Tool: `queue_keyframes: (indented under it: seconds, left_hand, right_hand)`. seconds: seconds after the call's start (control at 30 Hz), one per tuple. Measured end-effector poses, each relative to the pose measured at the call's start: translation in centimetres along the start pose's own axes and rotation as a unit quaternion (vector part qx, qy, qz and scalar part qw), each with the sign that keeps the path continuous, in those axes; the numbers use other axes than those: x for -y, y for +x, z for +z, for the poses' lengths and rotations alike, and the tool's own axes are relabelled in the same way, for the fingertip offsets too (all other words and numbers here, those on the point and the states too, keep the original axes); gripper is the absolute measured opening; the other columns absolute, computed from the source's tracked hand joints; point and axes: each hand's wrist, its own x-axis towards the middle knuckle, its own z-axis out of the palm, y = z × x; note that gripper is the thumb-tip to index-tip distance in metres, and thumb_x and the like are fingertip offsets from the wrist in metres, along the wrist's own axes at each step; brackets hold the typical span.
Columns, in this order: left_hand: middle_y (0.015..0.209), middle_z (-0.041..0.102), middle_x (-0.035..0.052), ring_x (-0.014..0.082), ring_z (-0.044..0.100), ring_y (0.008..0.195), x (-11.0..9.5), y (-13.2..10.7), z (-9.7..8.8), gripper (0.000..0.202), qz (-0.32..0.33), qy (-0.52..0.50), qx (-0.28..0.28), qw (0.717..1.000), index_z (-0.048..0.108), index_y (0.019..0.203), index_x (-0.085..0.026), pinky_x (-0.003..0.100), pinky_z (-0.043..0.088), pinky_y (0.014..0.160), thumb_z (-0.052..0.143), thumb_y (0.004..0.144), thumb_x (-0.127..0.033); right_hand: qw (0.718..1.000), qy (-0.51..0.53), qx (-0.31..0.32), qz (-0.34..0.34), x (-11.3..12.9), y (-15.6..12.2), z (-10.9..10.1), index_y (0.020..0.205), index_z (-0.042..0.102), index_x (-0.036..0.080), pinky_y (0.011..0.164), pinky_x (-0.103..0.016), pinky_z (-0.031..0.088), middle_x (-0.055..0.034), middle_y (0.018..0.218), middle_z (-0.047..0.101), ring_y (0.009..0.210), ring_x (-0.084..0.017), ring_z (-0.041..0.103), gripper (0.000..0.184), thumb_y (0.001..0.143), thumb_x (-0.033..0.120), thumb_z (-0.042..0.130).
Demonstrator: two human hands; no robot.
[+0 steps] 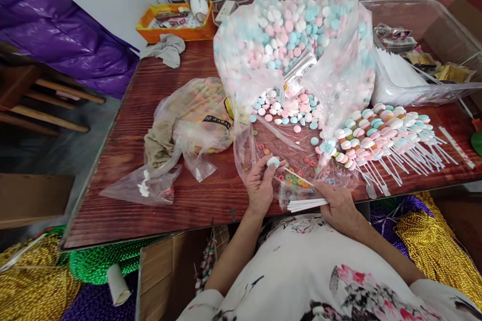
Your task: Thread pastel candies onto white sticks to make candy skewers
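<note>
Reddish wooden counter [158, 110] carries two clear bags; candies uncountable. Left hand [259, 185] fingers pinch one pale-blue round candy [273, 162] at the near edge; right hand [339, 205] fingers grip several white plastic sticks [307, 204], partly hidden.

Left hand [259, 183] at near edge of bench [124, 130], pale blue candy disc [273, 162] pinched in fingertips. Right hand [339, 205] closed round bundle of white sticks [307, 204], tips pointing left. Large clear bag [339, 65] of pink, blue, white discs lies open just beyond hands, discs spilling out. Finished candy sticks [380, 135] fanned at right. Small coloured rings [293, 178] between hands.
</note>
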Motion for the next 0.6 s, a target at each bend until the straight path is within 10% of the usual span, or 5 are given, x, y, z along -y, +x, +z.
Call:
queue_keyframes:
  seconds: [0.6]
  left_hand:
    - [0.112, 0.074, 0.0059, 0.0245, 0.070, 0.106, -0.22, -0.88, 0.01, 0.025, 0.094, 0.077, 0.047, 0.991, 0.076, 0.099, -0.023, 0.046, 0.054, 0.102, 0.079, 0.076, -0.030]
  right_hand:
    - [0.999, 0.022, -0.006, -0.023, 0.46, 0.53, 0.11, 0.126, 0.061, 0.014, 0.073, -0.037, 0.054, -0.0117, 0.102, 0.075, 0.085, -0.025, 0.069, 0.061, 0.069, 0.001, 0.044]
